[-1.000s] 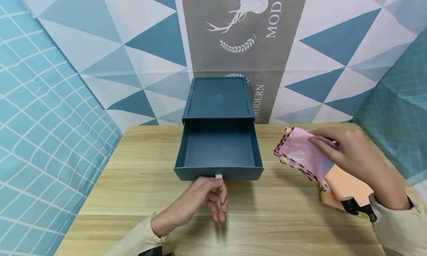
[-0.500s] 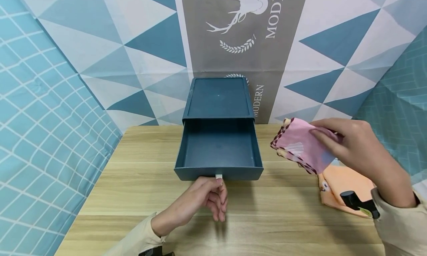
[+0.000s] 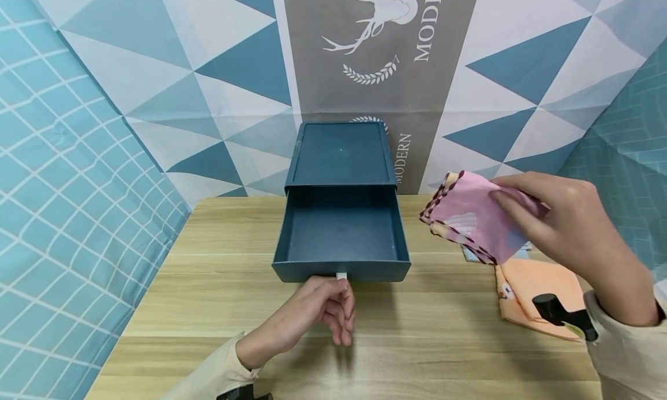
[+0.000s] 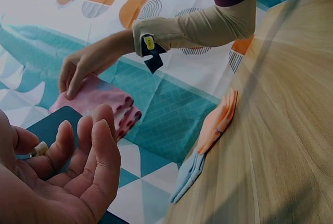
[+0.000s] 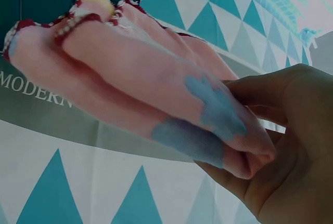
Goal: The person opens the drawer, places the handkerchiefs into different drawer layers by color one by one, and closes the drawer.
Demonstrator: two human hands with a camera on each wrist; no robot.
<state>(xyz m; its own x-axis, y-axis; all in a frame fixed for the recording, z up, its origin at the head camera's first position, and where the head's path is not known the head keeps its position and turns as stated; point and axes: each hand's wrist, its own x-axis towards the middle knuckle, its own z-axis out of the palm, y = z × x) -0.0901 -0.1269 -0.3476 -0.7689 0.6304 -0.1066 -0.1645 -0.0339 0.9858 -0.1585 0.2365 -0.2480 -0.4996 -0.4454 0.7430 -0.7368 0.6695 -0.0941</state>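
In the head view, a dark blue box stands at the table's back with its drawer pulled out and nothing inside. My left hand pinches the small white pull tab on the drawer front between thumb and forefinger; its other fingers hang loosely. Right of the drawer, my right hand holds a folded pink handkerchief in the air, gripping it by one side. The right wrist view shows the folded layers of the handkerchief, with a dark red checked edge and blue patches.
A folded orange cloth lies on the wooden table below my right hand. Beside it is a light blue cloth, mostly hidden by the handkerchief in the head view. Patterned sheets hang behind and at both sides.
My right hand has lifted the pink handkerchief upward in the head view, off the orange cloth, uncovering more of it and a bit of light blue cloth. Left hand and drawer stay put.
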